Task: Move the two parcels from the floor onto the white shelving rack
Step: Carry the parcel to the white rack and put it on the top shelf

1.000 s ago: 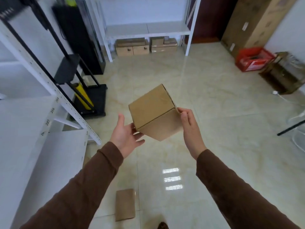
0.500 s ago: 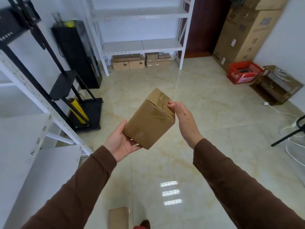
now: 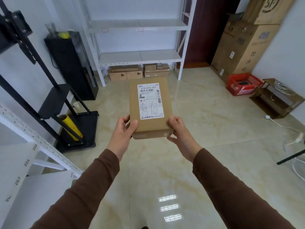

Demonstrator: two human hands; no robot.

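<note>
I hold a brown cardboard parcel [image 3: 149, 128] in front of me at chest height, its white shipping label with handwriting facing up. My left hand [image 3: 123, 132] grips its near left corner and my right hand [image 3: 179, 131] grips its near right corner. A white shelving rack [image 3: 140, 57] stands at the far wall with bare shelves. Another white rack [image 3: 21, 162] with numbered edge labels is close on my left. The second parcel is out of view.
Several cardboard boxes [image 3: 140, 72] sit under the far rack. A black stand [image 3: 54, 103] with a yellow roll [image 3: 71, 128] is on the left. Tall cartons [image 3: 244, 42], a red crate [image 3: 243, 83] and a wooden crate [image 3: 277, 98] line the right wall. White cables lie at right.
Both hands turned the parcel from a tilted pose so its labelled face is up. My view rose, and the flat parcel on the floor near my feet left the frame.
</note>
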